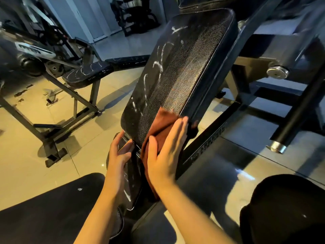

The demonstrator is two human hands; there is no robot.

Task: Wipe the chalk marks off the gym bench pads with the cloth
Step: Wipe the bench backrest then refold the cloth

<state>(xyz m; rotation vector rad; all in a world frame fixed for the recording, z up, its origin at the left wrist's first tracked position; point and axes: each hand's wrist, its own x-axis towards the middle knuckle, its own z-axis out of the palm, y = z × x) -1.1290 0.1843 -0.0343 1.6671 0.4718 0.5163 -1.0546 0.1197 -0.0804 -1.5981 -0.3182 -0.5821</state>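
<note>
Nearest to us, our dark-clad knees frame the bottom of the view, and between them lies the seat pad point(131, 184), glossy black with pale chalk smears along its surface. Our left hand point(119, 154) rests on the upper end of that seat pad, fingers spread and relaxed, holding nothing. Just beside it, our right hand point(168, 148) lies flat with straight fingers, pressing the cloth point(158, 127) against the lower right part of the back pad point(184, 67). The cloth is a rust-brown, soft-looking fabric, bunched and folded under the palm, with one end hanging down between the two pads and a corner poking past the fingertips. The back pad tilts away from us, its black pebbled covering catching the light; the right half looks clean, while the left half carries white chalk marks point(158, 66) in curved strokes and streaks from bottom edge to top. Farther off to the left, a second bench point(86, 73) stands on the tiled floor point(31, 141), its dark pad also scribbled with chalk.
</note>
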